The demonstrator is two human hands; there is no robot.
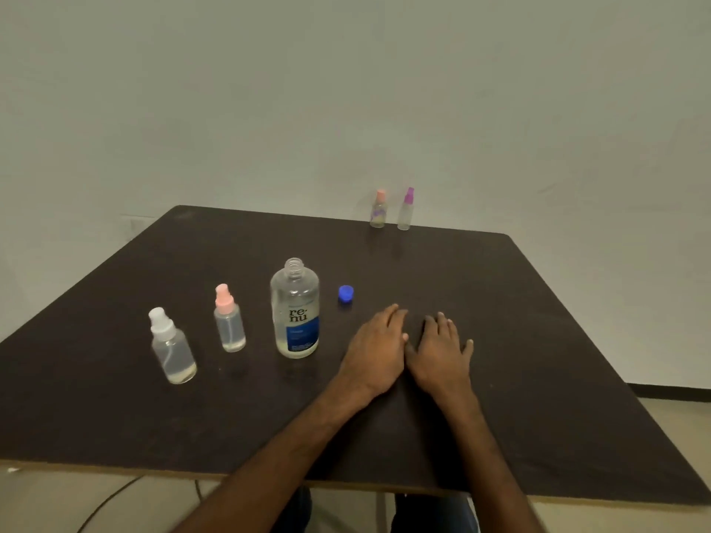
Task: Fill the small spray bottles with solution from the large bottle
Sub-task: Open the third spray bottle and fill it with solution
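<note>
We see a dark table (538, 340) set against a pale wall, and we take the large bottle (294, 313) as our marker for everything on it. That bottle stands upright left of the table's middle. It is clear, with a white-and-blue label, and its threaded neck is uncapped.

Just to the right of the large bottle and slightly nearer to us, the left hand (379, 348) lies palm down on the table with its fingers straight and holding nothing. The right hand (440, 352) lies the same way right beside it, farther from the large bottle, flat and holding nothing. The two are side by side, and we cannot tell whether they touch.

Left of the large bottle stands the pink-capped spray bottle (229, 321), near but apart from it. The white-capped spray bottle (171, 346) stands farther left and nearer to us. Both are upright with their spray tops on and a little liquid at the bottom.

Well behind the large bottle and to its right, at the table's far edge, two smaller bottles stand close together: one with a peach top (378, 209) and one with a purple top (406, 209).

The blue cap (345, 294) sits on the table just right of the large bottle, beyond the left hand's fingertips.
</note>
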